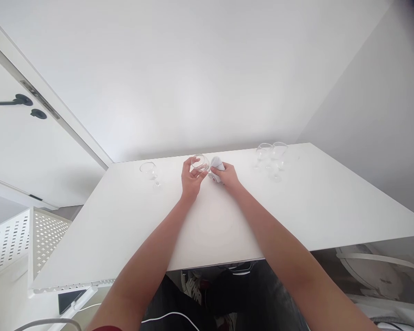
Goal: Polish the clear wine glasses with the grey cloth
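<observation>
My left hand [191, 182] is closed around the bowl of a clear wine glass [200, 162], fingers behind it and thumb in front. The glass is tilted, its stem side towards my right hand. In my right hand [229, 174] is a bunched white cloth [216, 166], pressed against the stem end of the glass. The cloth hides the foot of the glass. Both hands are over the far middle part of the white table [214, 225].
A single wine glass [149, 171] stands at the table's far left. Two more glasses, one of them a wine glass [278, 154], stand close together at the far right. A white wall rises behind the table; a door [27, 151] is to the left, a perforated white panel [50, 227] below it.
</observation>
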Motion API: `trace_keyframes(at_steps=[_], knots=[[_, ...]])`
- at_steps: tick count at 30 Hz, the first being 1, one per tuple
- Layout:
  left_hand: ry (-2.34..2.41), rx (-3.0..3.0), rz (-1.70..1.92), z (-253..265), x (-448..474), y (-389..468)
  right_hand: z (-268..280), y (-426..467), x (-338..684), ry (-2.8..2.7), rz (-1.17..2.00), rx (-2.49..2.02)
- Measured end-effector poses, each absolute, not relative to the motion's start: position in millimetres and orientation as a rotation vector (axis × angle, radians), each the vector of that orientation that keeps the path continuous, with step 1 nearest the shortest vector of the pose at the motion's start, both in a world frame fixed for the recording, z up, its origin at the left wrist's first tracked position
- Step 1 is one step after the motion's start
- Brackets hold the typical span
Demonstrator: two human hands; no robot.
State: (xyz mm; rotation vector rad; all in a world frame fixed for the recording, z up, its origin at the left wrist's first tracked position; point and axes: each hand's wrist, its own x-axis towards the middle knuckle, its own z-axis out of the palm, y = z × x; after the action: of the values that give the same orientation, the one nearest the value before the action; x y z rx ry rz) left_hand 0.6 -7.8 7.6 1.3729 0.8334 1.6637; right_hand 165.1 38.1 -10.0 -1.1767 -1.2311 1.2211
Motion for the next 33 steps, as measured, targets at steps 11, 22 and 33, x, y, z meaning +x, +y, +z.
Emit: trace_keyframes(at_steps=[11,22,33], knots=[[0.851,1.324,1.679,9.4,1.3,-9.5,-6.0,37.4,168.5,-1.29,1.068,-1.218],[0.904,1.28,1.763,9.1,1.0,-7.9,4.1,29.4,167.6,-1.313,0.833,-1.258],[1.093,1.342,1.749,6.4,-4.2,-5.1,2.4,16.4,162.0,-2.217,0.542,-1.029]])
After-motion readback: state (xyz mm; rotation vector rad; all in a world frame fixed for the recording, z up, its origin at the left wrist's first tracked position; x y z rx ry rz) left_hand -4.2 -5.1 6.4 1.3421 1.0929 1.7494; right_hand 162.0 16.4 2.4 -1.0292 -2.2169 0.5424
